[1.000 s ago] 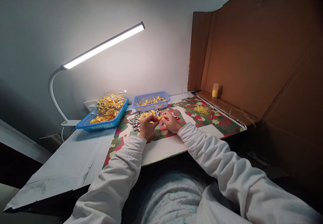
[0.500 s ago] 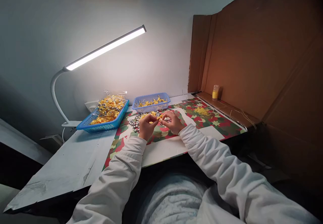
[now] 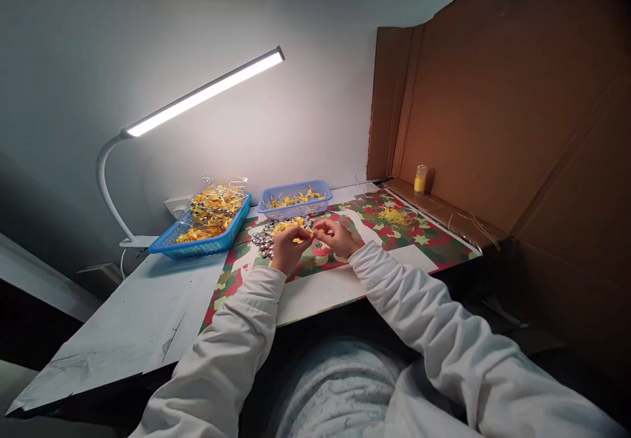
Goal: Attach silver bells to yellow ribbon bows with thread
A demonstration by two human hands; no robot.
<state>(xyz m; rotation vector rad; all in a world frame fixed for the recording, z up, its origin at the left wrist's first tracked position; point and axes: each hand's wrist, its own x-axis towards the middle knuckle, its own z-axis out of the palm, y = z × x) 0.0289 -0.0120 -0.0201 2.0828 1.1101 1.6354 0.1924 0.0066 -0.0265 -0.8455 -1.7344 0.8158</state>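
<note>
My left hand (image 3: 292,247) and my right hand (image 3: 336,237) meet over the mat, the fingers of both closed in a pinch with their tips almost touching. Whatever lies between the fingertips is tiny and mostly hidden. A small silvery piece, like a bell (image 3: 319,245), shows just beneath the right fingers; whether it hangs from them or rests on the mat I cannot tell. Behind the left hand, silver bells (image 3: 264,241) are heaped with yellow ribbon pieces (image 3: 283,225).
A blue basket (image 3: 197,248) heaped with yellow ribbons and bells stands left, under a lit lamp (image 3: 207,93). Behind my hands is a smaller blue basket (image 3: 294,213). Yellow strings (image 3: 394,216) lie right on the camouflage mat (image 3: 444,247), near a yellow bottle (image 3: 420,181) and cardboard wall (image 3: 493,116).
The hands stay close together with slightly shifted fingers. The yellow bit seen at the fingertips is now hardly visible, and the silvery piece under the right hand now shows.
</note>
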